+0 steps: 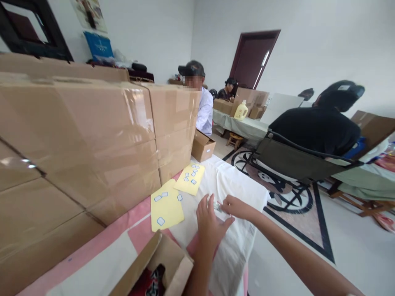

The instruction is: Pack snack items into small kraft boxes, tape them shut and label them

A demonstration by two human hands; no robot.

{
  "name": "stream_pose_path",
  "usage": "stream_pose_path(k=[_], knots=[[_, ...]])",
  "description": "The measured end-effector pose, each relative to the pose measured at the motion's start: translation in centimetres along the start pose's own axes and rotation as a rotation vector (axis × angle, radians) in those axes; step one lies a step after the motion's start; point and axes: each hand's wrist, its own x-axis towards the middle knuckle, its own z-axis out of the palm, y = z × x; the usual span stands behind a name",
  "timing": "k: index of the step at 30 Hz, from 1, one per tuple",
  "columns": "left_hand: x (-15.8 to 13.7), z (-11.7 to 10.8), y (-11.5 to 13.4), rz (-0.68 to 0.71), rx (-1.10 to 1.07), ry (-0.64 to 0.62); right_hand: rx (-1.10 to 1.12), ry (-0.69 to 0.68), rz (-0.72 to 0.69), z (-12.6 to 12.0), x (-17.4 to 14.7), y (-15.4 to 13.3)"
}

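Cartons (105,135) are standing beside white cloth (239,179); left hand (210,224) is spreading open, visibly gripping nothing; right hand (237,206) is curling closed, apparently pinching the small packet (217,207) between them, probably light, slippery, needing edge holds.

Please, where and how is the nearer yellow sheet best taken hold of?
Probably pinch the bare lower-right corner, coming from the right, where the left hand is: the sheet looks flat on the cloth, and its labels sit away from that corner.
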Motion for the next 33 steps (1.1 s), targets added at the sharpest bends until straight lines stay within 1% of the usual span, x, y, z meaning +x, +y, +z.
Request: stream_pose_path(k=[2, 6, 10, 15, 18, 25, 33], knots=[[-0.3, 0.3, 0.6, 0.053, 0.076, -0.020, 0.006, -0.018, 0.029, 0.0, 0.1, 0.1], [-0.6, 1.2, 0.8, 0.053, 0.166, -0.033, 0.031, -0.062, 0.074, -0.4, -0.3, 0.3], [-0.8, 1.6, 0.5, 0.073, 0.198, -0.015, 0.074, -0.088, 0.110, -1.4, -1.1, 0.2], [-0.9, 1.6, 0.3, 0.081, 0.201, 0.016, 0.100, -0.103, 0.109, -2.2, -1.9, 0.9], [-0.9, 1.6, 0.4, 0.077, 0.206, 0.023, 0.119, -0.104, 0.135, -2.1, -2.3, 1.7], [-0.8, 1.3, 0.6, 0.076, 0.167, 0.021, 0.190, -0.099, 0.250, -1.1, -3.4, 3.4], [-0.6, 1.2, 0.6, 0.065, 0.157, 0.019, 0.232, -0.070, 0.260, -1.1, -3.6, 4.6]])
